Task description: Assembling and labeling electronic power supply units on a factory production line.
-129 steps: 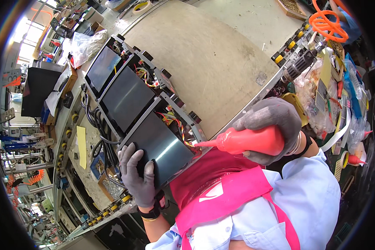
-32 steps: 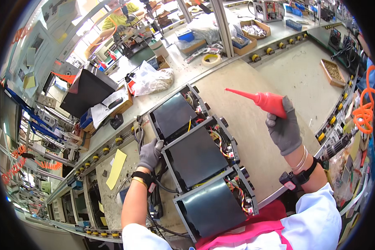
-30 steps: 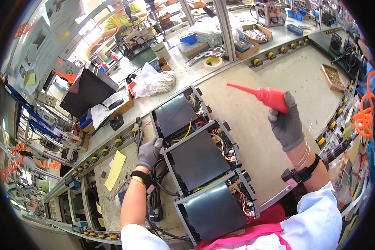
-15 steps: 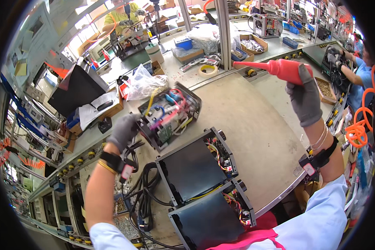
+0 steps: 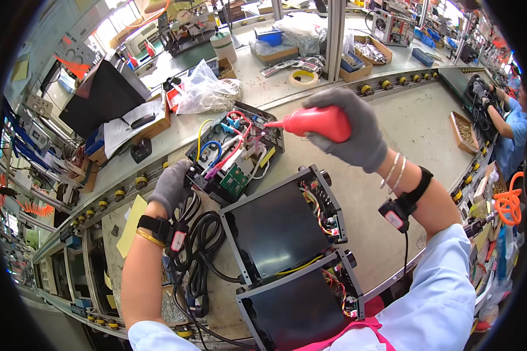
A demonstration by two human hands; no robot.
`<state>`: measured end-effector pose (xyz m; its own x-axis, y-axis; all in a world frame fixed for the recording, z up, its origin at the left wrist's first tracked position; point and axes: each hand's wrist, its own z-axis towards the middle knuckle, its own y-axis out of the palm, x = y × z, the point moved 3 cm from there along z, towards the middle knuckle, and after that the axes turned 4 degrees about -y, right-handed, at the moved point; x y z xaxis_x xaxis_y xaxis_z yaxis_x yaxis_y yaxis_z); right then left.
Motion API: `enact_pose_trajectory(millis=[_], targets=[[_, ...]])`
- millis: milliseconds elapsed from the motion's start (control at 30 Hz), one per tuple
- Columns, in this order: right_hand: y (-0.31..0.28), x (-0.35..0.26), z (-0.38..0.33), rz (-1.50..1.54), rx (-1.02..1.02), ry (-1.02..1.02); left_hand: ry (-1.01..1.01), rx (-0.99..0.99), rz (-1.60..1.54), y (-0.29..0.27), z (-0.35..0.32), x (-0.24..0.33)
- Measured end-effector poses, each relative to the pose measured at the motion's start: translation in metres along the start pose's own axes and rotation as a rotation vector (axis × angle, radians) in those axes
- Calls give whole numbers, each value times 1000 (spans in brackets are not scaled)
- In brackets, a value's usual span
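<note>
- My right hand (image 5: 354, 126) is closed around the red squeeze bottle (image 5: 322, 123); its nozzle (image 5: 275, 124) points into the open unit (image 5: 234, 180) — contact I can't make out from here.
- My left hand (image 5: 171, 186) clasps that unit's left corner on the tabletop (image 5: 380, 196), beyond two dark-covered units (image 5: 275, 228).
- Step, I judge: dispensing inside — next calls for steady aim, gentle squeeze.

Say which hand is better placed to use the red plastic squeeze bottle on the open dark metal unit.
Right hand, likely: it holds the bottle, nozzle toward the unit; the left hand grips the unit's corner.
</note>
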<state>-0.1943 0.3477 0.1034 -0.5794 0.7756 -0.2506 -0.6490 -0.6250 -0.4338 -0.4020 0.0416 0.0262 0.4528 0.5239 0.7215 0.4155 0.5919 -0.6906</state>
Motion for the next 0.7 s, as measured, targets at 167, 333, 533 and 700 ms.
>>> enact_pose_trajectory(millis=[167, 333, 533, 700], targets=[[39, 6, -5, 20, -74, -97, 98, 1, 413, 0, -2, -22], [59, 17, -14, -64, -127, -181, -287, -53, 16, 9, 4, -16], [61, 8, -10, -121, -191, -211, 216, 130, 106, 14, 9, -47], [59, 8, -13, -136, -214, -202, 24, 92, -189, 18, 7, -38]])
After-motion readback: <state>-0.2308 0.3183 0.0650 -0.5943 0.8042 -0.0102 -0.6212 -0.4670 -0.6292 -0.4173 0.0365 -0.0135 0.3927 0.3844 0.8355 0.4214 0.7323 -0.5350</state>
